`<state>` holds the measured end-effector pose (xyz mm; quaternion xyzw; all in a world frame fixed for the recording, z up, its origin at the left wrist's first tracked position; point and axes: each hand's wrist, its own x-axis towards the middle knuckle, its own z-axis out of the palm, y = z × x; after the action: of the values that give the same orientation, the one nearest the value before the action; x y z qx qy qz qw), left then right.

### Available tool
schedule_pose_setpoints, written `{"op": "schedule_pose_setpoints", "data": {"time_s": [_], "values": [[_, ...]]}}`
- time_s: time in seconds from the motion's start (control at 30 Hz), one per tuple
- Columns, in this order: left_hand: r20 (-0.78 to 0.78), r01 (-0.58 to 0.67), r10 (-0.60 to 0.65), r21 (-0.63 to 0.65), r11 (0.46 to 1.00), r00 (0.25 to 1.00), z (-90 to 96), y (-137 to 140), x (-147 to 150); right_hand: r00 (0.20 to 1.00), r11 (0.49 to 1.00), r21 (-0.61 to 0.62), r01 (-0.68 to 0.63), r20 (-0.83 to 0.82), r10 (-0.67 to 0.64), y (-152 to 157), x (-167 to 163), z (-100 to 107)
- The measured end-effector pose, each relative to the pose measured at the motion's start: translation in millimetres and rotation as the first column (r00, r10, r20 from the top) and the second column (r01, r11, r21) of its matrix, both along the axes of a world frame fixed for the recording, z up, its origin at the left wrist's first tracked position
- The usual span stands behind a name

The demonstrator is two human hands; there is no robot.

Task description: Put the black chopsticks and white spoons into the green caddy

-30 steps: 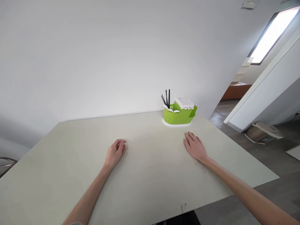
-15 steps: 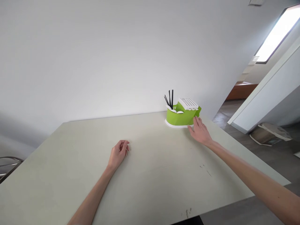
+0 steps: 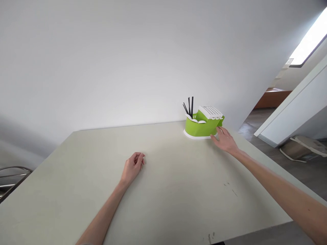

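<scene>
Standing at the far right of the desk (image 3: 76, 163), close to the wall (image 3: 127, 61), is a green cutlery caddy (image 3: 200, 129), upright on its white base (image 3: 196, 137). Black chopsticks (image 3: 192, 108) stick up out of its left end, leaning slightly left; white slotted lid (image 3: 211, 111) covers the right part, sloping toward the near side. Right hand (image 3: 226, 141) is at the caddy's near right corner, palm down, arm stretched in from the near right. Its fingers are slightly spread, thumb out to the left and apart from the others, nothing between them. Caddy lies just beyond and left of these fingers: fingertips overlap the right end of the green wall in view, thumb tip sits by the edge of the base. Contact or small gap, cannot tell. Left hand (image 3: 133, 167) rests on the desk left of centre, well apart from the caddy, which is far and to the right of it. Left fingers loosely curled in, thumb near the index finger; can't tell whether the tips meet. Dark marks (image 3: 234, 193) on the desk, near side of the right forearm. Metal-framed chair (image 3: 12, 177) at the left edge.
</scene>
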<state>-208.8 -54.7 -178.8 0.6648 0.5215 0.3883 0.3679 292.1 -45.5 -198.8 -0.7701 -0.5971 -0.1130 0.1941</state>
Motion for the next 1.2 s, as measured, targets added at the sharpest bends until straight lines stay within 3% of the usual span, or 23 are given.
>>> {"op": "schedule_pose_setpoints", "data": {"time_s": [0.3,1.2], "values": [[-0.011,0.002,-0.002,-0.005,1.0,1.0,-2.0,0,1,0.997,0.998,0.013,-0.064,0.053,0.063,-11,3,-2],[-0.034,0.0,0.001,0.005,1.0,0.999,12.2,-3,22,0.994,0.994,0.021,-0.107,0.017,0.107,-43,-37,17]]}}
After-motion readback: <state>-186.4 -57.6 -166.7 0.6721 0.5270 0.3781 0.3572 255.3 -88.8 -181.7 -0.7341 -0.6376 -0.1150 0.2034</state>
